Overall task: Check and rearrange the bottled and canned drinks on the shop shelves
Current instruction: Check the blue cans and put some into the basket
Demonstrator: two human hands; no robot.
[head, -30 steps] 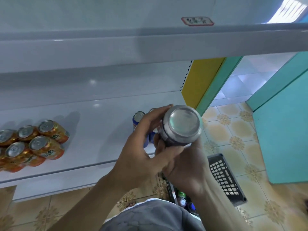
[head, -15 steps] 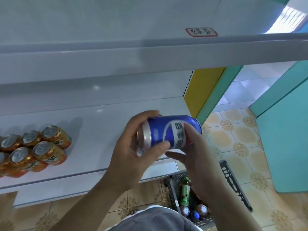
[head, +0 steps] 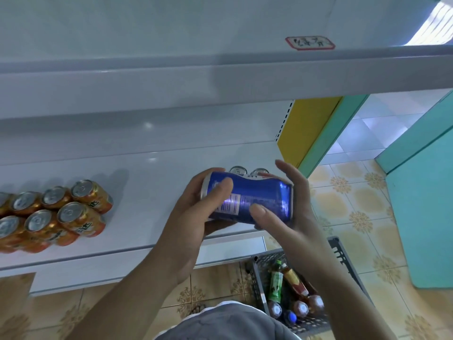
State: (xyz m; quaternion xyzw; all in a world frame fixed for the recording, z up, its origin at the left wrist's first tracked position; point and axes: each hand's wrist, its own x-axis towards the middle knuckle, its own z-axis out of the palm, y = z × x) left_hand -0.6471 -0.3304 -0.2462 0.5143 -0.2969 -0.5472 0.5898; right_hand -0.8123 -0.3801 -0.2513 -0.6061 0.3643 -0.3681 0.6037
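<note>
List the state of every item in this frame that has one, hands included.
blue can, on its side, held by both hands
left hand, grips one end of the can
right hand, holds the other end, thumb on front
orange cans, standing clustered on the shelf
two cans behind the blue one, standing, mostly hidden
basket, on the floor, holding bottles
bottles, lying in the basket
</note>
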